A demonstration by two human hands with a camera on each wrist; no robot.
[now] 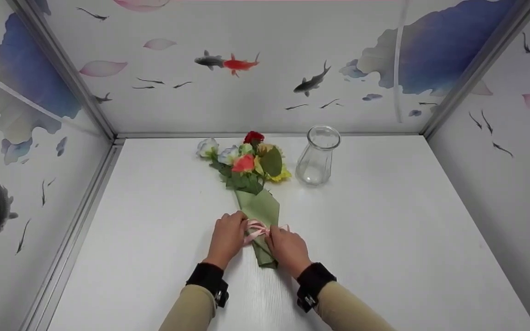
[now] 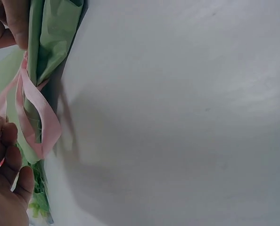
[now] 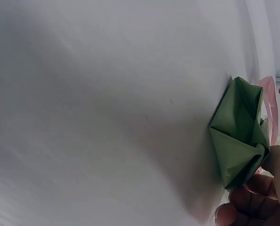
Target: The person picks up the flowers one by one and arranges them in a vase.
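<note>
A bouquet of artificial-looking flowers [image 1: 243, 163] in green wrapping paper [image 1: 265, 207] lies on the white table, blooms pointing away from me. Around the paper runs a pink ribbon [image 1: 255, 226], tied with loops and a knot. My left hand [image 1: 228, 236] pinches a strand of it left of the knot; in the left wrist view one loop [image 2: 48, 122] hangs beside the fingers. With thumb and fingertips, my right hand [image 1: 289, 248] grips the ribbon right at the knot. The right wrist view shows the folded lower end of the paper [image 3: 239, 136] beside that hand.
A clear glass vase [image 1: 314, 161] stands upright to the right of the blooms. Panels printed with fish and petals enclose the table [image 1: 384, 220] at the back [image 1: 265, 101] and both sides. Each wrist wears a black strap with a camera.
</note>
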